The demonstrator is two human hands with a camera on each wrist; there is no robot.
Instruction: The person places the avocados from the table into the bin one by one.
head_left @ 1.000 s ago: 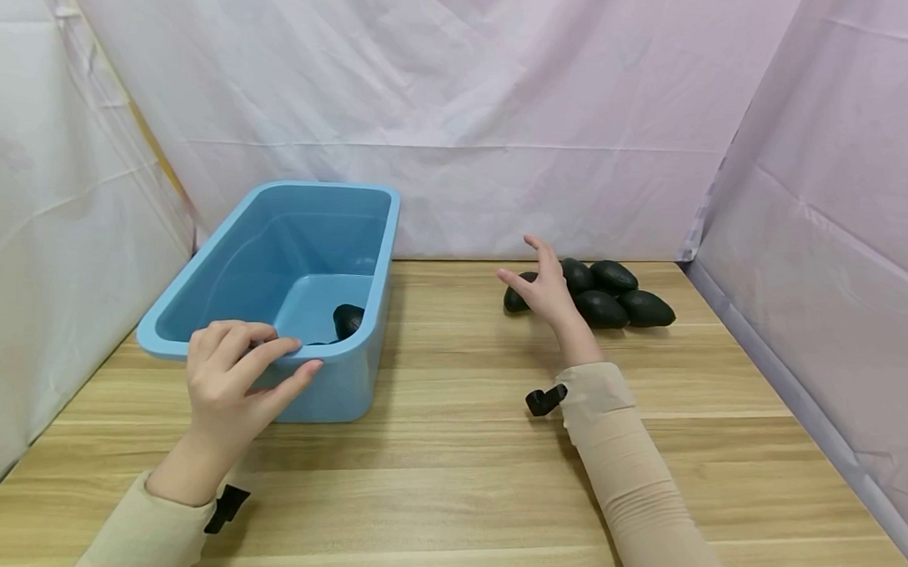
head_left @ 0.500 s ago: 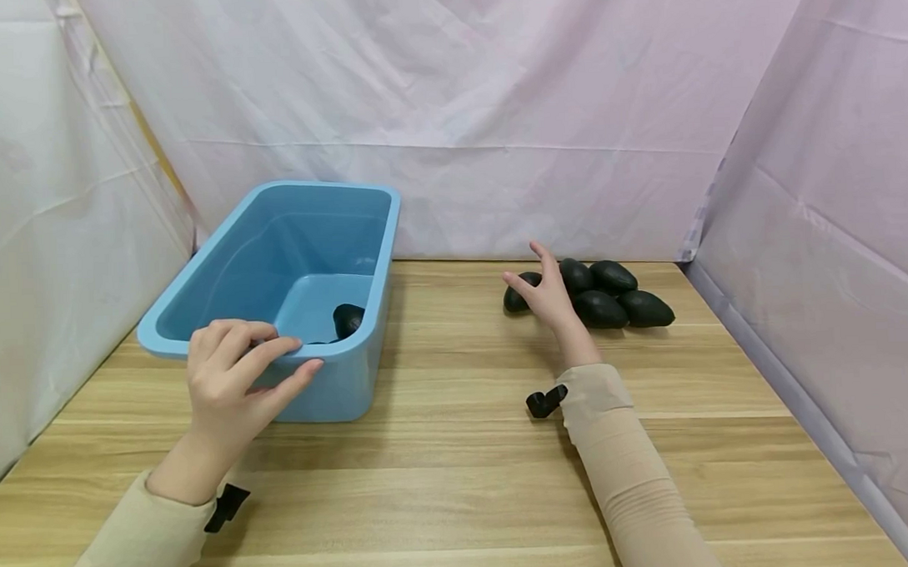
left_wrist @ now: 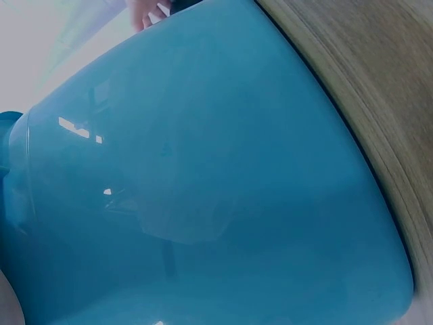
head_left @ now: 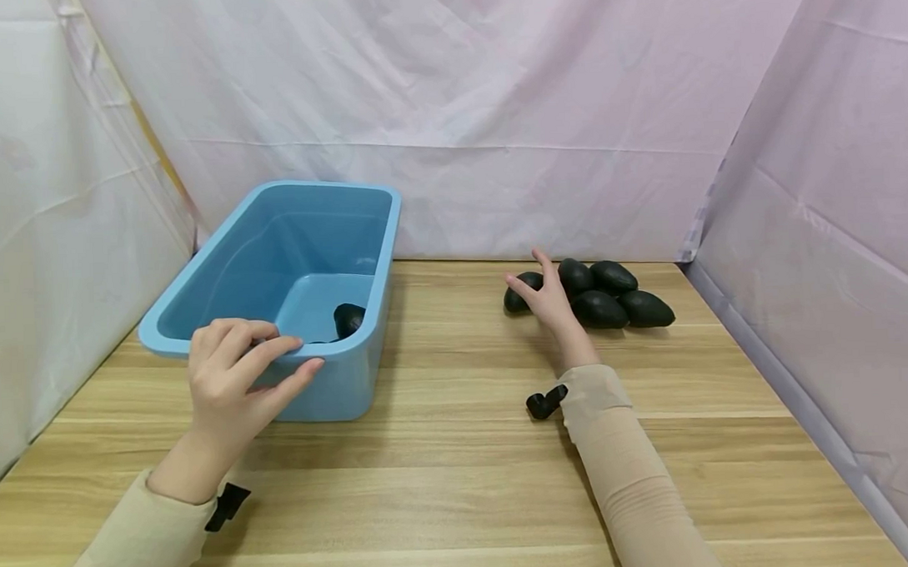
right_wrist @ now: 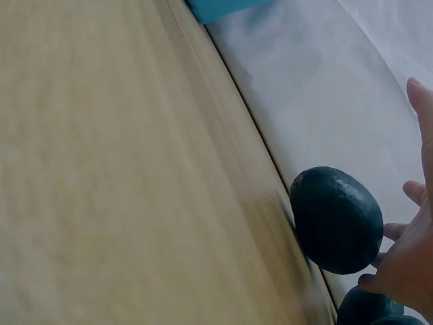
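Note:
A blue plastic bin [head_left: 388, 251] stands at the table's back left, with one dark avocado [head_left: 348, 319] on its floor. My left hand [head_left: 276, 356] grips the bin's near rim, fingers curled over the edge and thumb on the outer wall [left_wrist: 203, 203]. Several dark avocados [head_left: 612, 299] lie in a cluster at the back right. My right hand [head_left: 546, 292] is open with fingers spread over the leftmost avocado [head_left: 516, 296]. In the right wrist view the fingertips [right_wrist: 406, 264] sit at that avocado [right_wrist: 336, 219], touching or almost touching it.
The wooden table [head_left: 460, 450] is enclosed by pale pink cloth walls [head_left: 493, 107] at the back and both sides. The right cloth wall [head_left: 822, 287] runs close beside the avocado cluster. Black straps sit on both wrists.
My right hand has edged forward and slightly right, closing in on the leftmost avocado. The left hand and the bin have stayed put.

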